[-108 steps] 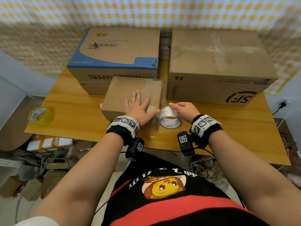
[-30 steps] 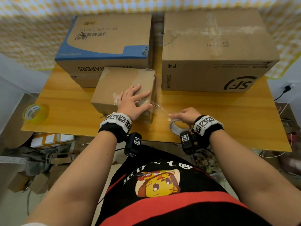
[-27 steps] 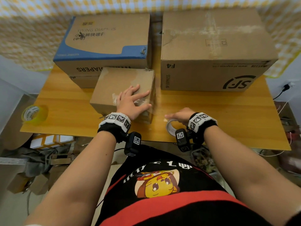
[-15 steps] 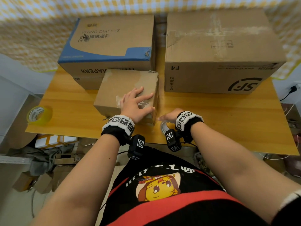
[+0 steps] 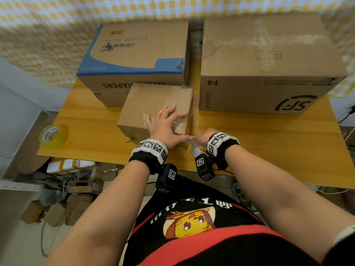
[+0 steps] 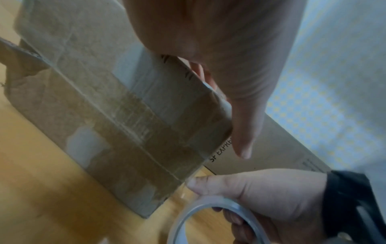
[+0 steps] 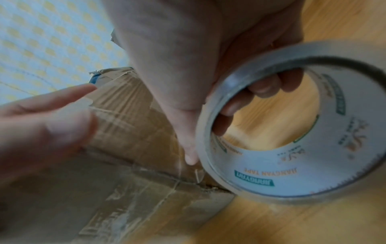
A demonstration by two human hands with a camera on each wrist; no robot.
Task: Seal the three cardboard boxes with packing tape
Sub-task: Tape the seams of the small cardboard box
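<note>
3 boxes on the table (image 5: 269, 143), head view: your left hand (image 5: 165, 127) lies flat, fingers straight, on the small box (image 5: 146, 104) in front of the diaper box (image 5: 138, 54) and courier box (image 5: 269, 60). Left wrist view: clear tape strip (image 6: 167, 115) runs down the small box's side. Right wrist view: your right hand (image 7: 188, 66) is curled round the tape roll (image 7: 303, 125) beside the box's lower corner. Step in hand: taping box 1; next, probably tear the strip.

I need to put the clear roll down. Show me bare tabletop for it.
Bare wood lies right of the right hand, in front of the SF box, and between the yellow roll and small box. It is crowded where both hands meet at that box's near corner.
</note>
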